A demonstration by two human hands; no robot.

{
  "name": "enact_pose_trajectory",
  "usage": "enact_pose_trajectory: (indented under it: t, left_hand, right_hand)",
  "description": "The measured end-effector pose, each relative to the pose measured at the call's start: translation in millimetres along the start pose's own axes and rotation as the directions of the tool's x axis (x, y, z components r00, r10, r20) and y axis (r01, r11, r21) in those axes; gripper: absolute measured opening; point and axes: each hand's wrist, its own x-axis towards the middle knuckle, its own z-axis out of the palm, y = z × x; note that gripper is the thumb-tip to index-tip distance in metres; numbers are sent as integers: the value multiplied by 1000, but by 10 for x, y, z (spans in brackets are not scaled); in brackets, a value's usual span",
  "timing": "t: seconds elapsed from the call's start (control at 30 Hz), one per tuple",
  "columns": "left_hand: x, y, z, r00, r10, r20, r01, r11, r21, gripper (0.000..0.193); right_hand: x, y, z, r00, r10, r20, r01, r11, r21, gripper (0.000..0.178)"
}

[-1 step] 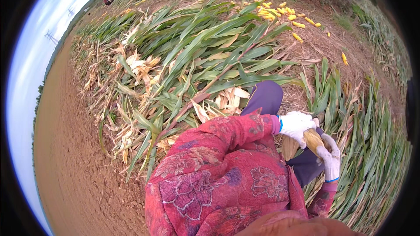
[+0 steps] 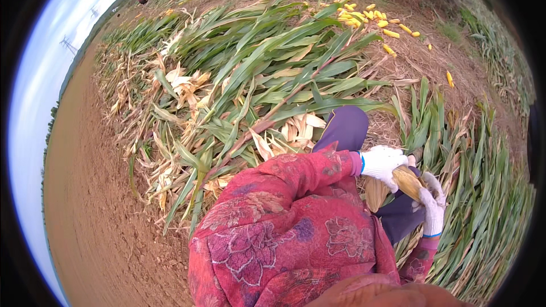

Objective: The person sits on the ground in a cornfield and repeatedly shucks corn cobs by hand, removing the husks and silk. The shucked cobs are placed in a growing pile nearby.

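Observation:
A corn ear in its dry tan husk (image 2: 407, 182) is held in front of me between both gloved hands. My left hand (image 2: 383, 164), in a white knit glove with a blue cuff edge, is closed around its upper end. The lower end is gripped by my right hand (image 2: 433, 203), whose glove looks greyer at the fingers. Pale husk leaves (image 2: 375, 193) hang beneath my left hand, beside my dark-trousered leg. Whether any kernels are bared cannot be seen.
Cut green cornstalks (image 2: 273, 68) lie heaped ahead and left, with more stalks (image 2: 483, 193) at the right. Husked yellow ears (image 2: 352, 18) are piled farther ahead. Empty husks (image 2: 185, 86) lie among the stalks. Bare brown soil (image 2: 91, 182) stretches along the left.
My right hand has shifted slightly, its fingers a little farther right around the ear's lower end. The left hand stays nearly in place on the ear.

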Motion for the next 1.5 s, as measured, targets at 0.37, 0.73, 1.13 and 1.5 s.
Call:
enact_pose_trajectory:
  t: [0.37,0.73,1.13,1.5]
  left_hand:
    - [-134,-382,235,904,-413,-112,331,840,-429,93]
    - [-6,-455,378,891,-418,-176,341,874,-347,91]
    - [-62,-467,366,896,-418,-150,355,878,-322,90]
    - [-43,-689,496,877,-465,-120,360,803,-475,78]
  right_hand:
    - [779,498,596,944,-152,-293,224,947,229,28]
    - [923,370,592,896,-181,-406,230,970,75,36]
    - [1050,307,575,936,-141,-322,179,979,91,29]
    - [741,456,966,833,-523,-180,402,796,-452,26]
